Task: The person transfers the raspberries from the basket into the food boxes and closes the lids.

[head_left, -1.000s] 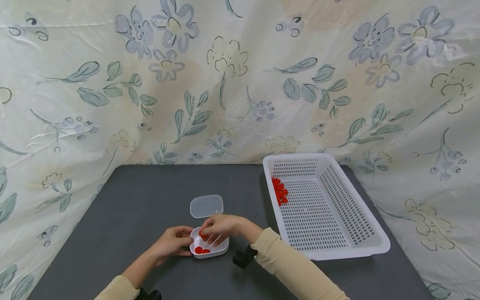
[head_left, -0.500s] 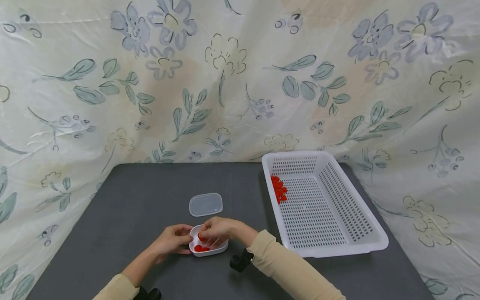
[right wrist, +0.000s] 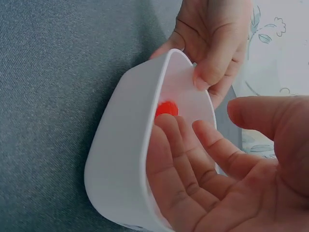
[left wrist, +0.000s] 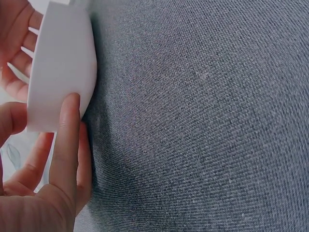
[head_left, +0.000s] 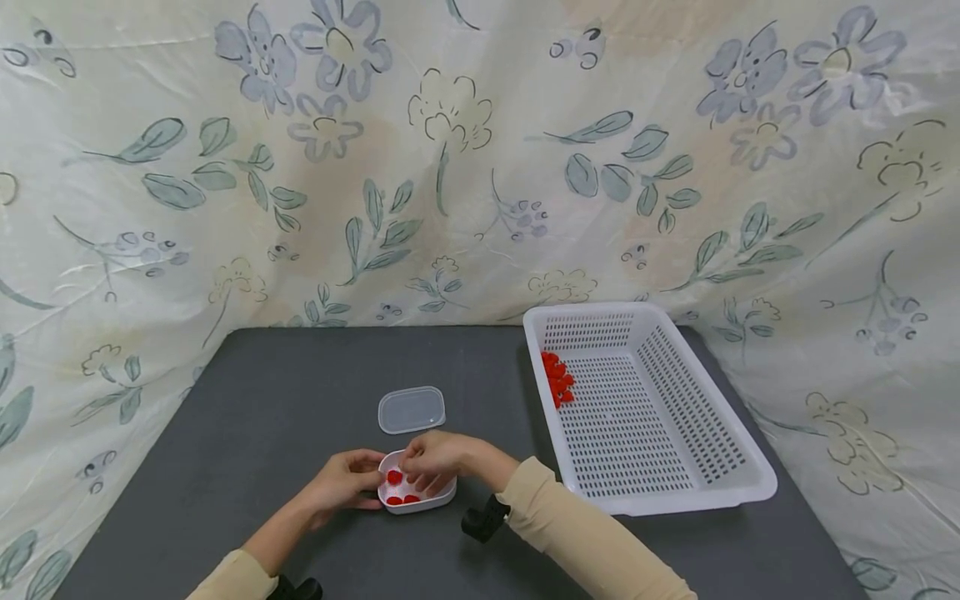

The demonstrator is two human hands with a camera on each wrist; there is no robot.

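Looking down from the head view, the small white plastic tub (head_left: 417, 492) sat on the dark grey fabric-covered desk (head_left: 262, 417) near the front edge, with a few small red round pieces (head_left: 394, 477) inside. The left hand (head_left: 347, 481) grasped the tub's left wall, and the right hand (head_left: 437, 457) hung over the opening with its fingers dipping in. A clear plastic lid (head_left: 412, 410) lay just behind, and a white perforated plastic basket (head_left: 738, 454) holding more red pieces (head_left: 557, 379) stood to the right.

From the left wrist view, the left hand's thumb (left wrist: 65, 145) lay along the tub's outer wall (left wrist: 60, 77), pinching it; that steadying grip seemed worth keeping firm so the light tub would not slide.

From the right wrist view, the right hand's fingers (right wrist: 188, 159) were relaxed and spread inside the tub, holding nothing, beside one red piece (right wrist: 167, 108). Picking well probably called for a fingertip pinch on a single piece, lifting straight up without tipping the tub.
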